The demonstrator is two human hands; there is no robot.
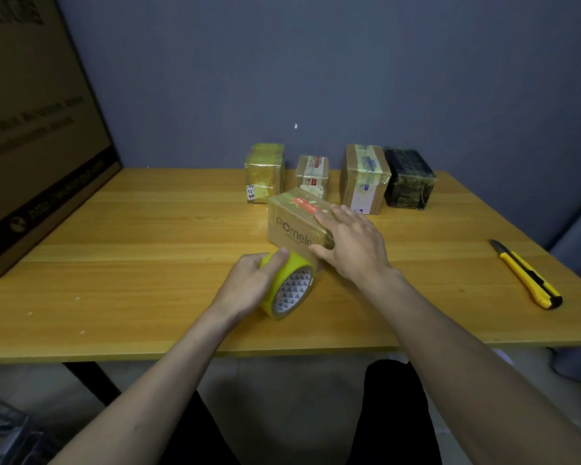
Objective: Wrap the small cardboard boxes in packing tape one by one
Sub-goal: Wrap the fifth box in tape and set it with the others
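Observation:
A small cardboard box printed "pomelo" (291, 218) lies on the wooden table (131, 263), with clear tape over its top. My right hand (349, 243) rests flat on the box's right end, fingers straight and thumb against the near face. My left hand (249, 283) grips a yellow roll of packing tape (291, 286) just in front of the box, thumb over the roll's top. A strip of tape seems to run from the roll to the box's near face.
Several taped boxes stand in a row by the wall: a yellowish one (265, 172), a small one with labels (312, 174), a taller one (364, 177) and a black one (408, 177). A yellow utility knife (527, 275) lies at right. A large flat carton (37, 129) leans at left.

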